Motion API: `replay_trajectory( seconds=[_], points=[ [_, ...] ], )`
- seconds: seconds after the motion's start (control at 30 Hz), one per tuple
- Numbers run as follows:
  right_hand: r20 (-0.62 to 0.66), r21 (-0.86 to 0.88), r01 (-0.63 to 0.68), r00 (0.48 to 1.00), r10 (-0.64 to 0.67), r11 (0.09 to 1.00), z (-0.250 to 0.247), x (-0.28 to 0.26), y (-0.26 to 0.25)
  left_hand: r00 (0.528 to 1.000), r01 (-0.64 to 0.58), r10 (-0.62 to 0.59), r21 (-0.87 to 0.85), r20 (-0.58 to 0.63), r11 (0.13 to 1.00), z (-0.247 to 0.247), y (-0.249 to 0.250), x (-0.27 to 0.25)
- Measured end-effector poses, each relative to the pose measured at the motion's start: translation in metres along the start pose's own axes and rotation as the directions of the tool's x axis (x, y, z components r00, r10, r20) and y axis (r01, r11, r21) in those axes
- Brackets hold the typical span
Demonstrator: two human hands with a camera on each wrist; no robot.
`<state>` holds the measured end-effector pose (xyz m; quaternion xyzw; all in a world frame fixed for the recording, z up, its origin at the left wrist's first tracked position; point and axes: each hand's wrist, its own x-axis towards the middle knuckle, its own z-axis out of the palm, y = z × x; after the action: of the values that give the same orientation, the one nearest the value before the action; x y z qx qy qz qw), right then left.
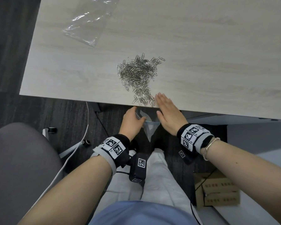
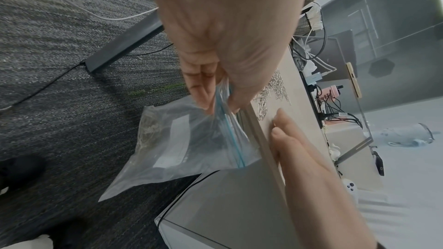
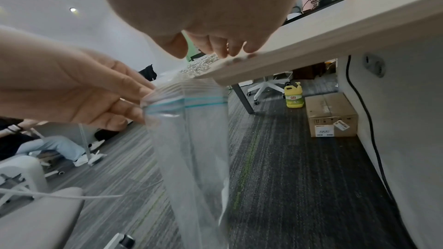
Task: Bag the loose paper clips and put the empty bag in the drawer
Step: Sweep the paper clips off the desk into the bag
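Left hand (image 1: 131,121) pinches the rim of a zip bag (image 1: 150,129), mouth held just below the worktop (image 1: 201,46) edge — a few clips already inside. Right hand (image 1: 168,111) flat, fingers straight, on the worktop edge just beside the clip pile (image 1: 139,77). Second bag (image 1: 89,20) — empty — lies flat at the far left corner.

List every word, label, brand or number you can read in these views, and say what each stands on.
"立白": red label on the yellow bottle on the floor.
Pink bottle on the desk: dark print, too blurred to read.
Cardboard box: white labels, print too small to read.
Stacked boxes by the right arm: rows of print, blurred.
Wrist bands: square black-and-white marker codes; small characters beside them illegible.
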<state>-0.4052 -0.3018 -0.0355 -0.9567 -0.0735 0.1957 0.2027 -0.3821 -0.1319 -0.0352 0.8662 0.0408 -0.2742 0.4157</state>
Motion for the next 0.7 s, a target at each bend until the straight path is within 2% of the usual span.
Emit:
replay_trajectory(
  seconds=[0.23, 0.37, 0.5, 0.7],
  points=[
    [0.091, -0.110, 0.193, 0.979, -0.184, 0.975, 0.015, -0.016, -0.009, 1.000, 0.004, -0.004, -0.006, -0.012, 1.000, -0.002, 0.002, -0.002],
    [0.090, -0.050, 0.270, 0.960, -0.265, 0.962, 0.012, -0.018, -0.014, 1.000, 0.018, -0.019, -0.022, -0.017, 1.000, -0.005, 0.000, -0.003],
    [-0.055, -0.007, 0.159, 0.986, -0.159, 0.987, -0.001, 0.010, -0.012, 0.999, 0.040, -0.040, -0.046, -0.012, 0.998, -0.009, -0.004, -0.003],
    [0.008, -0.091, 0.118, 0.993, -0.118, 0.989, -0.004, 0.033, -0.011, 0.999, 0.032, -0.034, -0.032, -0.041, 0.999, -0.015, -0.004, -0.003]
  ],
)
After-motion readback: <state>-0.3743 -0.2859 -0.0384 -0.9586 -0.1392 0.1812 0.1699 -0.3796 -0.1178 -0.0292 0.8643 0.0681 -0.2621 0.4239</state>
